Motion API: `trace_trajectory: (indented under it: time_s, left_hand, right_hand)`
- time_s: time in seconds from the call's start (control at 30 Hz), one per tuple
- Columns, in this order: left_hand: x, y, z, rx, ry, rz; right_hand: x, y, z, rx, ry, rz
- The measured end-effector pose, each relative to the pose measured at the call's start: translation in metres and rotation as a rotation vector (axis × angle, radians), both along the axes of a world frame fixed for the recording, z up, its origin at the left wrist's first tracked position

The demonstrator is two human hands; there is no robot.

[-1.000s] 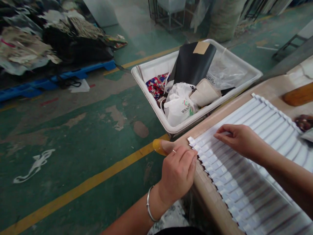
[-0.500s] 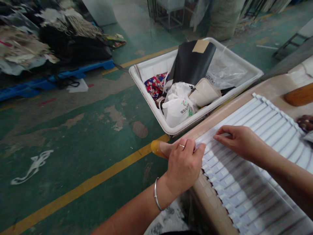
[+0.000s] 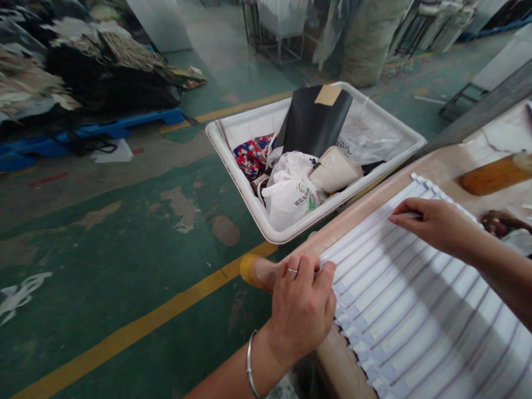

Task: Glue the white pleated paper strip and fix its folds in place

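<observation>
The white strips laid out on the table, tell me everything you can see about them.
The white strips are long, narrow and flat, looking like paper or tape, laid side by side in an overlapping fan across the tan table. Their staggered ends form a stepped edge along the table's near side. The left hand pinches the end of one at that edge, a yellow cover on its fingertip, while the right hand presses flat on strips farther along. Shadow stripes cross the nearer ones.

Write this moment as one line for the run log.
left hand: pinching end of white strips | right hand: pressing strips flat | table | white bin beside
</observation>
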State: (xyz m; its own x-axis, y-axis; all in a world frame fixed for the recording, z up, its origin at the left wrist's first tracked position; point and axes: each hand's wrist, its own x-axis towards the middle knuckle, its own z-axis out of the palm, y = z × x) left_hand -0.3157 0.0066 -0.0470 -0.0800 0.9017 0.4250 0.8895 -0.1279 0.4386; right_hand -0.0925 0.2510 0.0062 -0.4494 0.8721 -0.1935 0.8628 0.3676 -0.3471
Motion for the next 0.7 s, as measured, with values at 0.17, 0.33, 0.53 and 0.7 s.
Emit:
trace_trajectory:
  time_s: [0.17,0.33,0.53,0.7]
  left_hand:
    - [0.0,0.001,-0.001,0.025,-0.021,0.004]
    - [-0.001,0.001,-0.002,0.031,-0.038,0.004]
    - [-0.001,0.001,-0.001,0.031,-0.028,0.0]
    - [-0.001,0.002,-0.001,0.042,-0.041,0.005]
  right_hand:
    - [0.007,0.011,-0.008,0.063,0.006,-0.009]
    - [0.007,0.015,-0.013,0.071,0.017,-0.028]
    - [0.003,0.017,-0.013,0.053,0.005,0.01]
    - [0.015,0.028,-0.018,0.116,-0.012,0.01]
